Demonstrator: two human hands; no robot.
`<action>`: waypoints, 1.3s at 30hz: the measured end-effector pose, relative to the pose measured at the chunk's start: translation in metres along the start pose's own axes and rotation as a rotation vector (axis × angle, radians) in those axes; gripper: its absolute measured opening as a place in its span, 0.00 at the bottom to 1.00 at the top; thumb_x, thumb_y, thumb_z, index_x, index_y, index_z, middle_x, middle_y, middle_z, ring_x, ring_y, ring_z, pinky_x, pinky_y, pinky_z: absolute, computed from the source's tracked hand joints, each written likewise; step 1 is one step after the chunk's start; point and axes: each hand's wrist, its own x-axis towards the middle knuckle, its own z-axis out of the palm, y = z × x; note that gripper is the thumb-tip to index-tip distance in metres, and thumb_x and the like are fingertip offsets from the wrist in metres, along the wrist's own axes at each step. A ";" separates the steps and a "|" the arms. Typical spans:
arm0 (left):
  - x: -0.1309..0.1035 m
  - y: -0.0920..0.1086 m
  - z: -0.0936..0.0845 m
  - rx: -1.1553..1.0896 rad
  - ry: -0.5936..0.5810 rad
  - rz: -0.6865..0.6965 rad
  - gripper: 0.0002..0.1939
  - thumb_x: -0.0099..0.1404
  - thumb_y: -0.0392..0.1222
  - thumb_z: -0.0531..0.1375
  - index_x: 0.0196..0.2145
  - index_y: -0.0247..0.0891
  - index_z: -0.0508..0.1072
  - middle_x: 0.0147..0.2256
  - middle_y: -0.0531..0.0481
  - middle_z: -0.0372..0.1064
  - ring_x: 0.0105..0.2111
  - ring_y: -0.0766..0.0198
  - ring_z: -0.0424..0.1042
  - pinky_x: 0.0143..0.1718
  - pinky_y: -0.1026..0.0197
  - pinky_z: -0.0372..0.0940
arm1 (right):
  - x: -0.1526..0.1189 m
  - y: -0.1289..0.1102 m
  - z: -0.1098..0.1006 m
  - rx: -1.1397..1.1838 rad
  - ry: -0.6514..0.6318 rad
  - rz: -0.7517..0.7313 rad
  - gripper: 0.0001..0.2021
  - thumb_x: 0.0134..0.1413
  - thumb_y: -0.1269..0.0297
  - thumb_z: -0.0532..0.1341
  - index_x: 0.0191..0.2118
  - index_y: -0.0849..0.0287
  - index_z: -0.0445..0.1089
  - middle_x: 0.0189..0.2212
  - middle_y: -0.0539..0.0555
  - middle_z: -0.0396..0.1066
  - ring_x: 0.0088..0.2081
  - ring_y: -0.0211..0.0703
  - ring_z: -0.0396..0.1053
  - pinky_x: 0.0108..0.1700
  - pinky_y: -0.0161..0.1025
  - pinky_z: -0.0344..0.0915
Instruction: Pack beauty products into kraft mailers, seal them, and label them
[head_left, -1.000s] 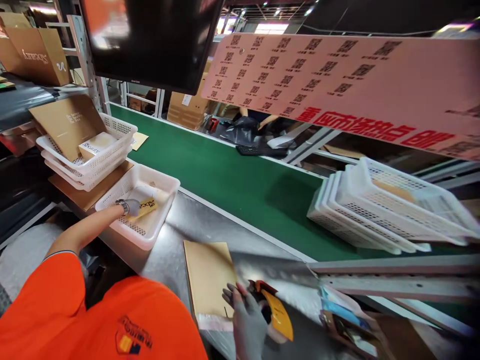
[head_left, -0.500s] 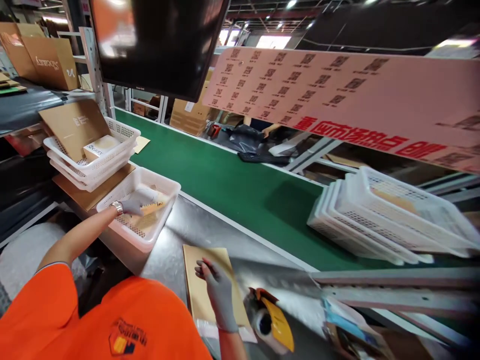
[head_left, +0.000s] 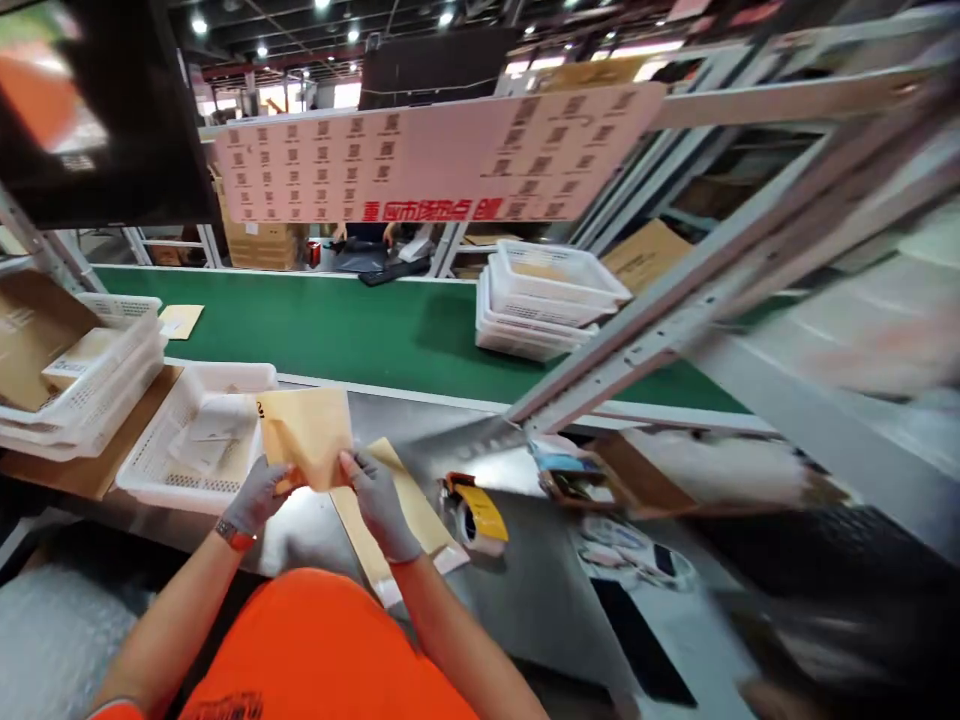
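Observation:
A tan paper envelope [head_left: 307,435] is held up over the metal worktop between my gloved hands. My left hand [head_left: 259,492] pinches its lower left corner. On its right edge, the thumb and fingers of my right hand [head_left: 379,500] are closed. Beneath the right hand lies a larger kraft mailer [head_left: 409,500] with a white strip at its near end. Left of my hands, a white perforated basket [head_left: 142,460] holds pale papers or packets that I cannot make out. A tape dispenser [head_left: 480,520] with a yellow side sits right of the mailer.
A green conveyor belt [head_left: 360,335] runs behind the worktop. Stacked baskets stand at left [head_left: 142,365] and on the belt [head_left: 532,330]. A slanted metal post [head_left: 622,350] rises at right. Beyond the belt, part of a person [head_left: 364,235] shows.
The envelope has come out of the basket with my left hand, and my right hand now grips it too. The camera view has swung right.

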 end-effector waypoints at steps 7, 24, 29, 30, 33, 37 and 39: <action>-0.011 0.006 0.017 0.785 0.251 0.647 0.38 0.71 0.46 0.71 0.73 0.37 0.67 0.74 0.27 0.64 0.78 0.38 0.62 0.79 0.33 0.58 | -0.023 -0.002 -0.070 -0.362 0.034 -0.043 0.22 0.66 0.43 0.65 0.27 0.55 0.75 0.25 0.50 0.72 0.30 0.42 0.65 0.33 0.38 0.58; 0.009 0.025 0.074 1.242 -0.468 0.417 0.05 0.70 0.34 0.72 0.36 0.39 0.89 0.36 0.47 0.83 0.36 0.60 0.77 0.39 0.59 0.63 | -0.066 0.000 -0.123 -0.378 -0.030 -0.071 0.17 0.60 0.44 0.73 0.31 0.53 0.85 0.30 0.55 0.84 0.34 0.47 0.77 0.39 0.42 0.71; 0.012 0.017 0.069 1.150 -0.390 0.380 0.05 0.67 0.34 0.74 0.32 0.39 0.88 0.34 0.48 0.84 0.35 0.60 0.77 0.39 0.60 0.64 | -0.064 0.005 -0.134 -0.412 0.011 -0.090 0.20 0.62 0.41 0.72 0.31 0.52 0.84 0.31 0.56 0.83 0.36 0.49 0.78 0.43 0.45 0.74; 0.012 0.015 0.069 1.128 -0.370 0.372 0.06 0.67 0.34 0.74 0.31 0.39 0.88 0.34 0.48 0.85 0.35 0.60 0.78 0.39 0.60 0.64 | -0.063 0.008 -0.134 -0.395 0.054 -0.090 0.20 0.60 0.40 0.74 0.32 0.53 0.84 0.33 0.56 0.83 0.37 0.49 0.78 0.44 0.46 0.75; 0.011 0.009 0.071 1.084 -0.282 0.343 0.06 0.68 0.35 0.75 0.31 0.39 0.87 0.34 0.48 0.85 0.36 0.60 0.79 0.40 0.60 0.64 | -0.063 0.020 -0.125 -0.284 0.251 -0.044 0.26 0.48 0.41 0.81 0.45 0.55 0.83 0.40 0.55 0.83 0.38 0.46 0.78 0.43 0.44 0.77; 0.009 0.002 0.077 1.103 -0.211 0.311 0.05 0.68 0.34 0.74 0.33 0.39 0.87 0.36 0.47 0.85 0.37 0.59 0.79 0.40 0.60 0.64 | -0.065 0.038 -0.094 -0.031 0.341 0.187 0.38 0.51 0.36 0.77 0.60 0.58 0.75 0.30 0.47 0.75 0.28 0.41 0.73 0.31 0.39 0.73; 0.009 -0.002 0.080 1.136 -0.220 0.318 0.05 0.69 0.35 0.74 0.33 0.39 0.87 0.37 0.46 0.84 0.38 0.58 0.78 0.40 0.59 0.63 | -0.064 0.044 -0.079 0.077 0.316 0.271 0.41 0.54 0.36 0.74 0.65 0.58 0.73 0.29 0.45 0.75 0.26 0.40 0.73 0.29 0.39 0.73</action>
